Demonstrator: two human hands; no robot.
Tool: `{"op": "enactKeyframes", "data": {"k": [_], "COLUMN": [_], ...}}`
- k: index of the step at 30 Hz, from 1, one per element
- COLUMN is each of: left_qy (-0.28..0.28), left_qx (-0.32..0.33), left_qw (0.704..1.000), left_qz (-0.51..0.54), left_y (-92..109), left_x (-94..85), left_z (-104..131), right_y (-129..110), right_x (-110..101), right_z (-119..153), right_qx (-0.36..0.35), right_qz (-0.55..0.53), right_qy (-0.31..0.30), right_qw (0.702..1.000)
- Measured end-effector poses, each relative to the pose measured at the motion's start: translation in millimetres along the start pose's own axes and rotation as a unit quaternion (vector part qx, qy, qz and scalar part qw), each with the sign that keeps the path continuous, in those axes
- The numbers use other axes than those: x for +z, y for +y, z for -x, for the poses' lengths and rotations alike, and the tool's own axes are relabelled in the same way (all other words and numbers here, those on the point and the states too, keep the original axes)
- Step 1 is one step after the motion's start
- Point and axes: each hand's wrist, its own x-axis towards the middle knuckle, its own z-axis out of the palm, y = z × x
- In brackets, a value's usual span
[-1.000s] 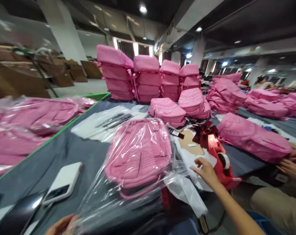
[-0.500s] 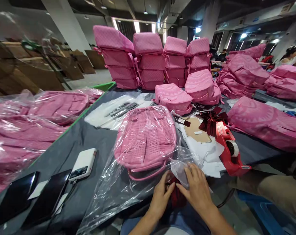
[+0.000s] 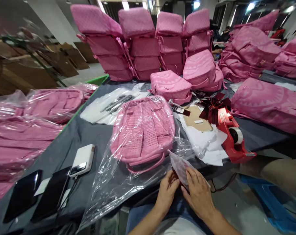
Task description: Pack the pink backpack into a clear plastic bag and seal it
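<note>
A pink backpack (image 3: 143, 130) lies in a clear plastic bag (image 3: 113, 192) that spreads over the table's front edge. Just below its lower right corner, my left hand (image 3: 167, 189) has its fingers closed on a dark red tag, mostly hidden by the fingers. My right hand (image 3: 199, 192) holds a translucent white pouch (image 3: 180, 166) against that tag, fingers pressed on it. The pouch's tip points up toward the backpack's handle loop.
Right of the backpack are white papers (image 3: 211, 147), a brown card (image 3: 198, 119) and a red tape dispenser (image 3: 232, 140). A power bank (image 3: 83, 160) and dark phones lie left. Pink backpacks (image 3: 140, 42) stand stacked behind. A person's arm (image 3: 275, 173) is at right.
The view has tilted down. The white pouch now stands more upright over the dark red tag, which is more covered by my hands.
</note>
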Motion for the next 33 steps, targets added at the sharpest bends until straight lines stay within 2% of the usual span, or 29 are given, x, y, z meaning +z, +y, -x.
{"op": "enactKeyframes", "data": {"k": [4,9,10,12,13,14,15,17,18,19,21,24,27,30,33], "left_qy": [-0.046,-0.115,-0.11,-0.045,-0.004,0.018,0.01,-0.092,-0.157,-0.209,-0.261,-0.292,-0.303,-0.296,-0.306], "left_qx": [0.026,0.032,0.043,0.103,0.162,0.233,0.308,0.422,0.448,0.459,0.463,0.483,0.527,0.565,0.564], "left_qw": [0.998,0.991,0.988,0.963,0.927,0.872,0.801,0.654,0.596,0.553,0.509,0.491,0.496,0.534,0.575], "left_qz": [-0.021,-0.064,-0.102,-0.245,-0.338,-0.431,-0.513,-0.621,-0.648,-0.663,-0.676,-0.664,-0.619,-0.555,-0.508], "left_y": [-9.0,-3.8,-1.2,6.1,11.1,16.7,22.5,33.1,37.1,40.2,43.4,44.2,45.5,50.4,58.0], "left_x": [-12.3,-13.8,-16.6,-25.2,-29.7,-33.2,-34.9,-31.8,-27.3,-21.8,-11.0,-5.4,-14.7,-25.2,-26.9], "left_z": [7.5,7.1,8.9,12.9,13.8,12.9,9.9,-2.8,-11.6,-21.1,-38.3,-50.8,-47.3,-40.1,-39.1], "right_y": [-11.8,-10.5,-8.9,-6.2,-5.5,-5.6,-6.3,-9.1,-10.8,-12.0,-11.8,-2.1,14.2,24.4,21.7], "right_x": [-5.6,-5.2,-3.4,0.7,2.6,4.2,5.4,6.2,5.6,4.2,-1.1,-14.7,-28.9,-35.9,-34.1], "right_z": [5.9,2.5,2.2,2.2,2.4,2.6,2.9,3.3,3.8,4.5,7.7,17.9,32.4,43.6,50.9], "right_qx": [0.03,0.075,0.08,0.079,0.076,0.074,0.075,0.079,0.081,0.082,0.083,0.09,0.102,0.093,0.079], "right_qz": [-0.008,0.027,0.034,0.044,0.044,0.042,0.039,0.036,0.035,0.031,0.013,-0.02,-0.032,-0.03,-0.049], "right_qy": [-0.046,-0.079,-0.077,-0.066,-0.063,-0.061,-0.061,-0.061,-0.057,-0.053,-0.049,-0.05,-0.019,0.032,0.056], "right_qw": [0.998,0.994,0.993,0.994,0.994,0.995,0.995,0.994,0.994,0.995,0.995,0.994,0.994,0.995,0.994]}}
